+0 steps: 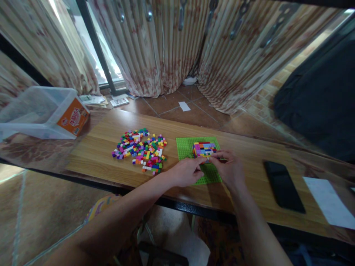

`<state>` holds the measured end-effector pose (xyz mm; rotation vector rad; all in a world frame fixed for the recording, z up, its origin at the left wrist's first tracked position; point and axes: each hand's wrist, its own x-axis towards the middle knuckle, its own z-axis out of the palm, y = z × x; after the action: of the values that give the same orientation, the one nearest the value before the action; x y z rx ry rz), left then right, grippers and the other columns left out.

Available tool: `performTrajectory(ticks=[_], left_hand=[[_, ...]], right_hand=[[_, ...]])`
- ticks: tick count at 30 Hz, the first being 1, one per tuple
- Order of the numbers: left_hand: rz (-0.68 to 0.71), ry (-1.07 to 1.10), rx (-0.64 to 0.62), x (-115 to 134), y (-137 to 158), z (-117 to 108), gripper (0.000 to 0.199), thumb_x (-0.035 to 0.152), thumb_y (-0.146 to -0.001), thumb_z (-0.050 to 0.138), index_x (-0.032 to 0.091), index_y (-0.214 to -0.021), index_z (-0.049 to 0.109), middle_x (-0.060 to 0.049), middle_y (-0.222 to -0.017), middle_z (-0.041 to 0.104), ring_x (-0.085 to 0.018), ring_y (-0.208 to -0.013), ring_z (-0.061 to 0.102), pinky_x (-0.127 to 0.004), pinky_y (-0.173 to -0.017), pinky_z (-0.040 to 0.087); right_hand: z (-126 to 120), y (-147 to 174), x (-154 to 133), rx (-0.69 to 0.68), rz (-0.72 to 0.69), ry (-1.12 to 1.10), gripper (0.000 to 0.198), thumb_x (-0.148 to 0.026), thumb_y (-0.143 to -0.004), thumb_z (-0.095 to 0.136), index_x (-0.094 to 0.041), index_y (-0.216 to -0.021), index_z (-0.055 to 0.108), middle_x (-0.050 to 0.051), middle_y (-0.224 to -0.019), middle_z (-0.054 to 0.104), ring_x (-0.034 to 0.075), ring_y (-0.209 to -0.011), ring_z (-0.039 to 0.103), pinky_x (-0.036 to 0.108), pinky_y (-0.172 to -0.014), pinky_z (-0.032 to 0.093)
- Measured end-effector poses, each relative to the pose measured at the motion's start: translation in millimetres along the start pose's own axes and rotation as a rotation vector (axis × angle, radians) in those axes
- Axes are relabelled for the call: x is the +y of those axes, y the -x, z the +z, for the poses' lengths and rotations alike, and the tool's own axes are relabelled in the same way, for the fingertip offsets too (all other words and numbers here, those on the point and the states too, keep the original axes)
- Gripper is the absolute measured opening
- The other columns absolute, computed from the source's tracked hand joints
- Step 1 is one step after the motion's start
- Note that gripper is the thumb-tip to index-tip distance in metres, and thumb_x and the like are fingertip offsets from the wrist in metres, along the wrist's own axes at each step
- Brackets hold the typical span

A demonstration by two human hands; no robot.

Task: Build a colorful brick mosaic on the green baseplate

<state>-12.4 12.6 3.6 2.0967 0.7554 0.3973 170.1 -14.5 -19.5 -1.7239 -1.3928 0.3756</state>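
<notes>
A low rectangular block built of many-coloured toy bricks sits on a green studded baseplate. My left hand reaches in from the left, its index finger stretched to the block's near edge. Its thumb is apart from that finger and the other fingers are curled. From the right, my right hand pinches thumb and fingers together at the block's near right corner, close to the left fingertip. Whatever lies between the right fingertips is hidden. Left of the baseplate spreads a loose pile of small toy bricks in mixed colours.
The wooden table carries a black phone and a white sheet at right. A clear plastic bin with an orange label stands at far left, near some papers. Curtains hang behind.
</notes>
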Motion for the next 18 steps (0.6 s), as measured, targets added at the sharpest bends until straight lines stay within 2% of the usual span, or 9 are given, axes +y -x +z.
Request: performTrajectory(ticks=[4, 8, 12, 15, 18], left_hand=[[0.001, 0.053, -0.001, -2, 2, -2, 0.040, 0.014, -0.080, 0.055, 0.018, -0.120, 0.058, 0.003, -0.064, 0.064, -0.014, -0.061, 0.059, -0.022, -0.060, 0.043], [-0.028, 0.196, 0.026, -7, 3, -4, 0.041, 0.014, -0.082, 0.055, 0.016, -0.123, 0.056, 0.001, -0.071, 0.068, -0.013, -0.065, 0.060, -0.023, -0.063, 0.046], [-0.103, 0.526, 0.105, -10, 0, -3, 0.036, 0.009, -0.081, 0.056, 0.013, -0.117, 0.058, 0.000, -0.073, 0.066, -0.012, -0.067, 0.062, -0.025, -0.068, 0.050], [-0.153, 0.785, 0.159, -11, -4, -1, 0.025, 0.007, -0.080, 0.057, 0.012, -0.104, 0.063, -0.002, -0.080, 0.067, -0.010, -0.069, 0.063, -0.025, -0.071, 0.053], [-0.159, 0.920, 0.186, -13, -6, 1, 0.020, 0.008, -0.080, 0.060, 0.011, -0.099, 0.064, -0.002, -0.084, 0.068, -0.009, -0.070, 0.063, -0.024, -0.071, 0.054]], right_hand=[[-1, 0, 0, 0.002, -0.011, -0.005, 0.017, -0.035, -0.071, 0.066, -0.019, -0.072, 0.072, 0.007, -0.092, 0.064, 0.020, -0.082, 0.062, 0.036, -0.074, 0.051], [-5, 2, -4, 0.036, -0.027, -0.065, 0.016, -0.034, -0.075, 0.065, -0.020, -0.075, 0.070, 0.005, -0.087, 0.067, 0.020, -0.083, 0.063, 0.037, -0.078, 0.051], [-6, 7, -15, 0.061, -0.128, -0.125, 0.014, -0.034, -0.080, 0.063, -0.022, -0.078, 0.070, 0.005, -0.092, 0.067, 0.020, -0.088, 0.063, 0.038, -0.083, 0.050], [-5, 13, -25, -0.023, -0.221, -0.149, 0.012, -0.033, -0.083, 0.062, -0.025, -0.081, 0.071, 0.004, -0.096, 0.066, 0.019, -0.090, 0.063, 0.037, -0.083, 0.050], [-4, 16, -30, -0.097, -0.252, -0.124, 0.013, -0.034, -0.084, 0.061, -0.027, -0.084, 0.072, 0.004, -0.100, 0.066, 0.019, -0.095, 0.063, 0.037, -0.086, 0.051]])
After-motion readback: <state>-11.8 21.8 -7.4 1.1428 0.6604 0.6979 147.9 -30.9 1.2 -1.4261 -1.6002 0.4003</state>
